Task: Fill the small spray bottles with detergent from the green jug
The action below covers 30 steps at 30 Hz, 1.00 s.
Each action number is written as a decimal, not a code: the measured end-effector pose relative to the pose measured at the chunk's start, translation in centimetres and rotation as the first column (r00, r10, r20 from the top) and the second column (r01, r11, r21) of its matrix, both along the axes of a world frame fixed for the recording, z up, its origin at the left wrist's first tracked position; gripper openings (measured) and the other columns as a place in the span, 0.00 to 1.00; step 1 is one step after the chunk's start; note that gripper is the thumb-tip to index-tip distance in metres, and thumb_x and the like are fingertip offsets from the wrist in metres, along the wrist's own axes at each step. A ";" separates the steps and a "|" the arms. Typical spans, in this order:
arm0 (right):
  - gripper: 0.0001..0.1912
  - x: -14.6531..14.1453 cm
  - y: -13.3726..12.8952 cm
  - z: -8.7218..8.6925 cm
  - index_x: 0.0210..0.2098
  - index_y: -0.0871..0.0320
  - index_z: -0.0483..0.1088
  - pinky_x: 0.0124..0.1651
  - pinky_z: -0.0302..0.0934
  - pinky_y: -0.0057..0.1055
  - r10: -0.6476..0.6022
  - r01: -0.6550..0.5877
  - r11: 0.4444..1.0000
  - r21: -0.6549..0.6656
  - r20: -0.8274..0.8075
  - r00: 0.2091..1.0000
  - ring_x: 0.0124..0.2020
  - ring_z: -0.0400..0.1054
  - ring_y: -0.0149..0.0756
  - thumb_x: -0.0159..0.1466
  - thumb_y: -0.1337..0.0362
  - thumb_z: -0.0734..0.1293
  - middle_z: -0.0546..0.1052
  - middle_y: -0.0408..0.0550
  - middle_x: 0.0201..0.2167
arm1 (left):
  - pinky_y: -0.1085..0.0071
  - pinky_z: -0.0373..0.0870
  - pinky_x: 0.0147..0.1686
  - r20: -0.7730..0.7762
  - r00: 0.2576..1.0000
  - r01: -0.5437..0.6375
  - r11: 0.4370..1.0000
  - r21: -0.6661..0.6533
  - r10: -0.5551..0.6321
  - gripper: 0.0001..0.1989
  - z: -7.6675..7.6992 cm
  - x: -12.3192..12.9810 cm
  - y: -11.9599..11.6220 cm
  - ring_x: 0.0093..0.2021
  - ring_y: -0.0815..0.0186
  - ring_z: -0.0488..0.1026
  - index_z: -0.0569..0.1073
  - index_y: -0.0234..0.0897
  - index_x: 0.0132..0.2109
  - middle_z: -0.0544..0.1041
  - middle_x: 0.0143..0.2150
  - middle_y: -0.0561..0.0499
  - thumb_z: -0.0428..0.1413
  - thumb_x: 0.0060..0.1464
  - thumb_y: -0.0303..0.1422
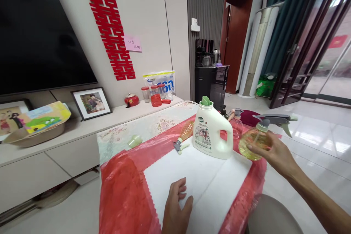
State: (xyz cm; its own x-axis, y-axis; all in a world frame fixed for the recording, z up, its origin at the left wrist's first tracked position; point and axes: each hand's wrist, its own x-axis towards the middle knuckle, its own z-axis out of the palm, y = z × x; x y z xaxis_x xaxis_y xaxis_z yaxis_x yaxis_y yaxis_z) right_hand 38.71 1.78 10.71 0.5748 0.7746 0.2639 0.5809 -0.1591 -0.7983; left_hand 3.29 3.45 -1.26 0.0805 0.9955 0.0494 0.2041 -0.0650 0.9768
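My right hand (274, 153) is wrapped round a clear spray bottle (253, 140) of yellowish liquid with a grey and pale green trigger head, at the table's right side. Over the white cloth (204, 186) is my left hand (177, 204), its fingers loosely curved and apart with nothing in them. A cream detergent jug (211, 131) stands upright on the cloth's far part, a green spout showing in its open neck. To its left lies an amber spray bottle (186, 131) with a grey trigger head. Farther left, a pale green cap (135, 141) rests on the floral tablecloth.
Red plastic sheeting (123, 190) lies under the white cloth. Behind the jug is another clear bottle (237, 122). Red-lidded jars (146, 95) and a framed photo (91, 103) stand on the long cabinet (82, 131). A round stool (274, 215) is at the lower right.
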 end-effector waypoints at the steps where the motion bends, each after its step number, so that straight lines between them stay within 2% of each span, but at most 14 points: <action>1: 0.52 0.2 0.1 -0.2 0.53 0.64 0.69 0.44 0.67 0.31 0.000 0.000 1.000 -0.003 0.005 1.000 0.46 0.70 0.43 0.41 0.31 0.73 0.71 0.55 0.49 | 0.54 0.73 0.54 0.003 1.000 0.001 1.000 0.006 -0.001 0.23 -0.1 -0.1 0.0 0.53 0.52 0.76 0.74 0.39 0.54 0.77 0.53 0.43 0.56 0.51 0.41; 4: 0.53 0.8 0.8 -1.4 0.56 0.64 0.68 0.47 0.67 0.32 -0.024 0.024 1.000 -0.016 0.017 1.000 0.49 0.69 0.45 0.42 0.33 0.72 0.70 0.56 0.51 | 0.54 0.73 0.54 0.001 1.000 0.026 1.000 0.009 -0.026 0.23 -0.2 -0.4 0.2 0.54 0.52 0.76 0.73 0.39 0.54 0.77 0.55 0.43 0.57 0.52 0.40; 9: 0.58 2.1 2.5 -3.7 0.62 0.67 0.64 0.52 0.66 0.39 -0.059 0.062 0.996 -0.060 0.037 0.998 0.49 0.68 0.47 0.42 0.35 0.71 0.69 0.59 0.51 | 0.54 0.73 0.57 -0.009 0.992 0.125 0.991 -0.056 -0.126 0.26 0.0 -1.1 0.6 0.57 0.52 0.75 0.72 0.38 0.56 0.76 0.57 0.42 0.60 0.50 0.40; 12: 0.55 2.3 3.7 -4.5 0.63 0.66 0.64 0.56 0.65 0.42 -0.061 0.067 0.994 -0.084 0.069 0.996 0.49 0.67 0.45 0.46 0.39 0.73 0.69 0.58 0.51 | 0.53 0.73 0.57 0.006 0.993 0.118 0.991 -0.060 -0.118 0.26 0.3 -1.2 0.6 0.57 0.51 0.75 0.73 0.38 0.56 0.76 0.57 0.41 0.60 0.50 0.40; 16: 0.47 2.2 5.1 -5.1 0.67 0.66 0.61 0.62 0.63 0.39 -0.060 0.072 0.993 -0.094 0.126 0.990 0.52 0.65 0.36 0.57 0.45 0.74 0.67 0.57 0.53 | 0.53 0.74 0.55 0.024 0.996 0.091 0.994 -0.061 -0.090 0.26 0.5 -1.0 0.6 0.55 0.51 0.76 0.74 0.39 0.54 0.77 0.55 0.42 0.62 0.48 0.40; 21: 0.43 2.5 6.2 -6.2 0.71 0.65 0.56 0.68 0.57 0.45 -0.101 0.122 0.985 -0.123 0.159 0.982 0.58 0.60 0.37 0.66 0.49 0.72 0.64 0.58 0.56 | 0.55 0.74 0.53 0.019 0.997 0.078 0.994 -0.074 -0.077 0.25 0.5 -0.8 0.5 0.55 0.52 0.76 0.73 0.39 0.54 0.77 0.55 0.42 0.60 0.49 0.41; 23: 0.40 2.6 6.3 -6.7 0.70 0.65 0.57 0.69 0.56 0.45 -0.109 0.131 0.981 -0.140 0.156 0.982 0.59 0.60 0.37 0.68 0.51 0.71 0.64 0.57 0.55 | 0.55 0.74 0.52 0.017 0.998 0.065 0.996 -0.061 -0.064 0.25 0.4 -0.7 0.4 0.55 0.52 0.76 0.73 0.39 0.54 0.77 0.55 0.42 0.60 0.49 0.42; 27: 0.33 2.7 6.3 -7.3 0.66 0.66 0.61 0.66 0.61 0.40 -0.082 0.105 0.984 -0.147 0.153 0.985 0.55 0.62 0.33 0.70 0.52 0.70 0.65 0.55 0.52 | 0.55 0.73 0.54 0.004 0.995 0.097 0.994 -0.058 -0.097 0.25 0.2 -0.9 0.5 0.56 0.52 0.75 0.73 0.38 0.55 0.76 0.56 0.41 0.60 0.50 0.41; 30: 0.32 2.8 6.1 -7.7 0.64 0.67 0.61 0.63 0.63 0.37 -0.059 0.078 0.990 -0.117 0.163 0.985 0.53 0.63 0.32 0.70 0.51 0.69 0.65 0.55 0.51 | 0.54 0.72 0.57 -0.009 0.991 0.130 0.990 -0.060 -0.130 0.26 0.0 -1.1 0.6 0.57 0.52 0.74 0.72 0.37 0.57 0.75 0.57 0.40 0.59 0.52 0.41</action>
